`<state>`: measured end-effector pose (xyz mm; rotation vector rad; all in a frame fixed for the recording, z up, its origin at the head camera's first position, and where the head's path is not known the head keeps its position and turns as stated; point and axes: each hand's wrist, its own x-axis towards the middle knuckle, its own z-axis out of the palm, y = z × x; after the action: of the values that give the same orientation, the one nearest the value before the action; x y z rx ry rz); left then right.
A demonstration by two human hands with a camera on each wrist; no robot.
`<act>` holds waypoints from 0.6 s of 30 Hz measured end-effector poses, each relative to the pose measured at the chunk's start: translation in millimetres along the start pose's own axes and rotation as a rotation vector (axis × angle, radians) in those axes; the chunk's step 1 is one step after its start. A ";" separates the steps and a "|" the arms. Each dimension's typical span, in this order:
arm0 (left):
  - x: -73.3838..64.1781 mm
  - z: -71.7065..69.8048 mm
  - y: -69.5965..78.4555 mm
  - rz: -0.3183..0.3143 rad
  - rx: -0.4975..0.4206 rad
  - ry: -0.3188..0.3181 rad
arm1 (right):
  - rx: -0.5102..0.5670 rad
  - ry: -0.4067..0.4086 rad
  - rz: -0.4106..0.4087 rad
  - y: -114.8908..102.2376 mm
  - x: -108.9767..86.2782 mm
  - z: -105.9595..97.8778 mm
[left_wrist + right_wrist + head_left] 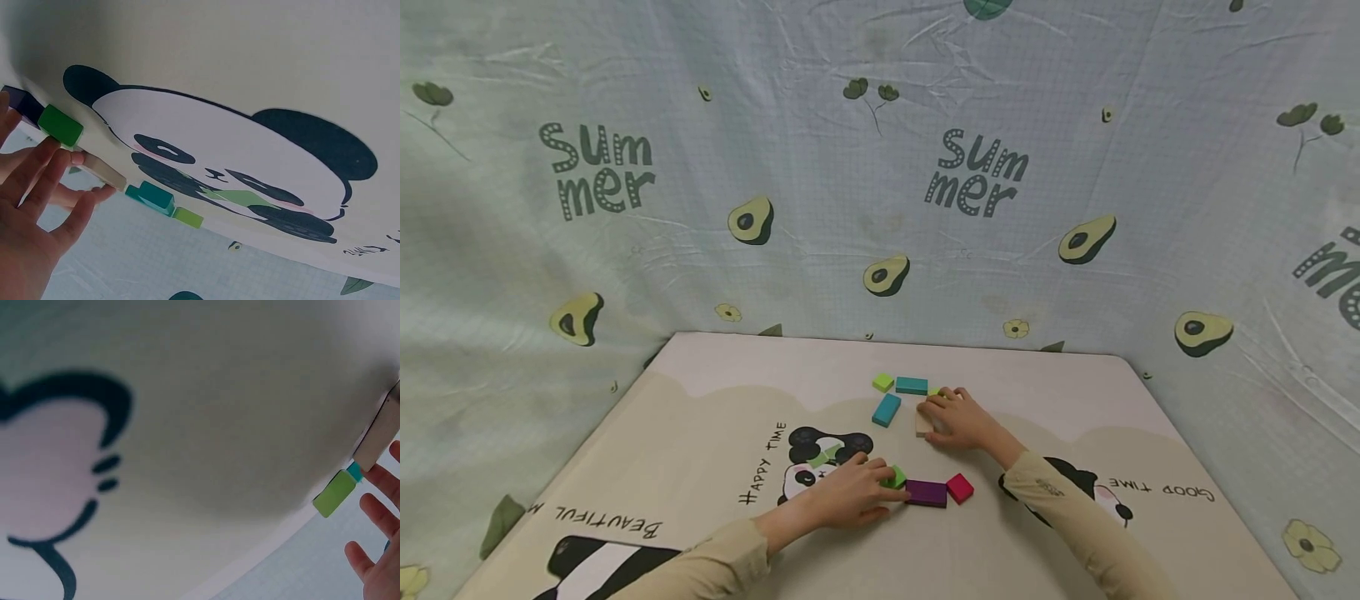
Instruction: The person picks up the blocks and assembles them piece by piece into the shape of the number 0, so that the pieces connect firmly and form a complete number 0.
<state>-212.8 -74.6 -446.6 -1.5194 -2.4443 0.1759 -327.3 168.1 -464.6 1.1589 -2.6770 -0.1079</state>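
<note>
Evidently, the right hand (958, 420) grips a beige block (922, 426); the left hand (853, 492), unclenched, touches a green block (896, 477).

Right grip (958, 421) partly hides beige block (923, 424); right wrist view crops both.

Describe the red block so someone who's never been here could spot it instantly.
On the table, in the nearer cluster, find the long purple block. The red block sits just right of it in the head view, turned at an angle. It is the only red one, and shorter than the purple.
</note>
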 end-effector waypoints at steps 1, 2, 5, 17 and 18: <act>-0.1 0.0 -0.2 0.001 0.002 0.001 | 0.000 0.002 -0.004 -0.7 -0.6 -0.6; -0.3 -0.1 -0.2 0.004 0.005 0.004 | 0.005 0.006 -0.009 -1.2 -1.3 -1.2; -0.4 0.7 -0.7 0.006 0.004 0.009 | 0.008 0.016 -0.023 -2.6 -3.3 -1.8; -0.5 1.1 -0.3 -0.004 -0.001 -0.006 | 0.008 0.003 -0.042 -6.3 -11.7 -4.4; -0.5 1.2 -0.3 -0.002 0.002 0.000 | 0.012 0.007 -0.045 -6.2 -12.9 -5.2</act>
<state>-213.2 -75.1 -447.8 -1.5161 -2.4450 0.1774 -313.1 173.3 -462.7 1.2204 -2.6495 -0.0955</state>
